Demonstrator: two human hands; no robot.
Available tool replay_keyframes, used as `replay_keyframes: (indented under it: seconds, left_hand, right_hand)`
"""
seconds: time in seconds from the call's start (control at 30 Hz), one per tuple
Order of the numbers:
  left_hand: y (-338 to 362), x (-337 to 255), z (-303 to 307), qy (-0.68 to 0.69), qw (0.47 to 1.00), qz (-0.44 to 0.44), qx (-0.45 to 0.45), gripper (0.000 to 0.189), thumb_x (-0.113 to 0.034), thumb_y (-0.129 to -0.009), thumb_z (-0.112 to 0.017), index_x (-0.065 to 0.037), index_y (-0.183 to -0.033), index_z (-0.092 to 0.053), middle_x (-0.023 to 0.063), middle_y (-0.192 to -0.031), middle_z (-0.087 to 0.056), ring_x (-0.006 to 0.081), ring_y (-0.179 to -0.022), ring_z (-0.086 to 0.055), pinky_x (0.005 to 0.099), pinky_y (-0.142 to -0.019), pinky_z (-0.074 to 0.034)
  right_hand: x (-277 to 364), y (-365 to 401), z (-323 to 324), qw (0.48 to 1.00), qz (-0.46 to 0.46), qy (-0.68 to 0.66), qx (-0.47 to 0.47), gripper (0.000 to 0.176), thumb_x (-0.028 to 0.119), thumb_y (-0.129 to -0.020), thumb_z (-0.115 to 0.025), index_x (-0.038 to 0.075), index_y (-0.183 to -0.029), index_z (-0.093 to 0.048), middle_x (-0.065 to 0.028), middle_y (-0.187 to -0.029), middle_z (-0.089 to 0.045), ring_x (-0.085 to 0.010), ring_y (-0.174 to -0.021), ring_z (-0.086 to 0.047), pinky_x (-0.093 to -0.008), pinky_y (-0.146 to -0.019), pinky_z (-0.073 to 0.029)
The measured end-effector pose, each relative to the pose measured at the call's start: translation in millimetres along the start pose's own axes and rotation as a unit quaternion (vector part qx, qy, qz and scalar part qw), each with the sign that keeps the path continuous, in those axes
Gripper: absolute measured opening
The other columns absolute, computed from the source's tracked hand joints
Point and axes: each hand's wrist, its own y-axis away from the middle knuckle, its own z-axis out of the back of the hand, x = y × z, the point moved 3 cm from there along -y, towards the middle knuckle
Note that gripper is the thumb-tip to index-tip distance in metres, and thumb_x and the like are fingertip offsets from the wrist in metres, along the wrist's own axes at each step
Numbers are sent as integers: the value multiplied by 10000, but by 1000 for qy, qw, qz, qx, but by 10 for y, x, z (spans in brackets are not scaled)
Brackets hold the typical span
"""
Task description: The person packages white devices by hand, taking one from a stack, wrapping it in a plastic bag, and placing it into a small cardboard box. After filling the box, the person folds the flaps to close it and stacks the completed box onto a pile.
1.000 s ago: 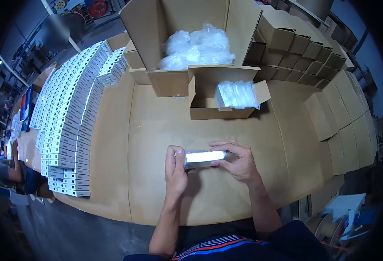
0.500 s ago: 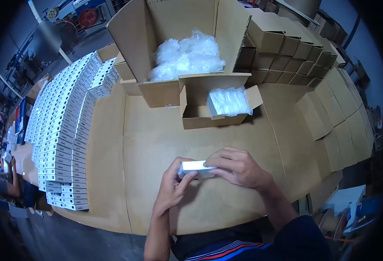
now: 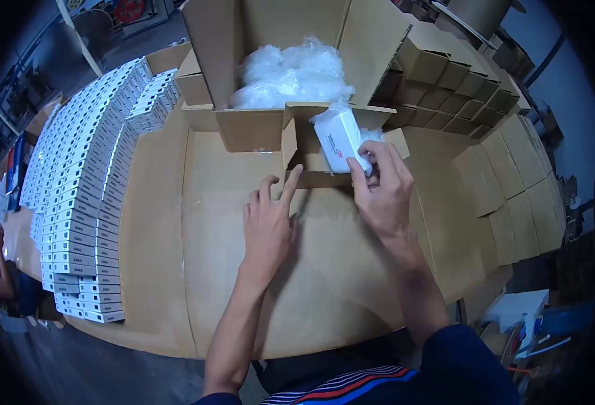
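Observation:
A small white box in a clear plastic bag point(image 3: 339, 140) is pinched in my right hand point(image 3: 384, 185), tilted over the small open carton point(image 3: 311, 179). Part of that carton's inside is hidden by the box; a bit of clear wrap point(image 3: 372, 135) shows behind it at the right. My left hand point(image 3: 269, 217) has its fingers apart and holds nothing, with the index fingertip at the carton's front left corner. Behind the carton stands a large open box point(image 3: 250, 131) with crumpled clear plastic bags point(image 3: 296, 75) inside.
Stacked small white boxes point(image 3: 81, 196) fill the table's left side. Folded brown cartons point(image 3: 446, 74) are piled at the back right, with more cartons point(image 3: 520, 189) along the right edge. Another person point(image 3: 15, 287) is at the far left.
Both hands have moved forward from the near middle of the table to the small carton. My left hand has let go of the wrapped white box, which my right hand now holds over the carton.

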Motion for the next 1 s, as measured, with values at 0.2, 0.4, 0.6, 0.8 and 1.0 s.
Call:
replay_keyframes:
  seconds: [0.2,0.4,0.6,0.8,1.0]
  left_hand:
    - [-55,73,-187,-6,1000,5,-7,977,-109,-796,-841,-210,-1627,-338,119,-1286,-567,315,-1083,-579,461,-884,-475]
    - [1,104,-278,-30,999,35,-3,1008,-144,-809,-839,-250,-1654,-299,84,-1179,-629,281,-987,-610,434,-796,-453]
    - [-40,52,-290,-10,999,50,-6,1015,-119,-791,-830,-230,-1654,-308,62,-1004,-662,266,-870,-631,427,-746,-446]
    - [44,159,-198,75,996,27,-28,959,-114,-825,-803,-145,-1646,-309,73,-991,-672,258,-872,-649,411,-755,-452]
    - [660,639,194,146,966,137,-165,724,-66,-876,-742,-68,-1541,-453,64,-963,-692,239,-896,-676,387,-815,-476]
  right_hand:
    - [-252,74,-395,997,-8,78,5,217,18,-890,-743,24,-1085,-647,-182,-915,-612,-396,-749,-654,-481,-619,-532]
    - [-433,190,-597,987,-64,138,59,170,121,-891,-760,19,-947,-636,-174,-886,-630,-416,-730,-667,-508,-639,-518]
    - [-441,120,-677,970,-108,200,82,129,127,-883,-763,20,-882,-692,-169,-919,-626,-400,-755,-673,-514,-666,-526]
    - [-400,227,-636,962,-108,241,76,174,196,-923,-727,38,-969,-786,-135,-1024,-632,-336,-989,-627,-476,-847,-491]
    - [-102,308,-591,901,-155,340,221,542,339,-996,-647,59,-1456,-586,-222,-1516,-416,-408,-1383,-406,-547,-1121,-367]
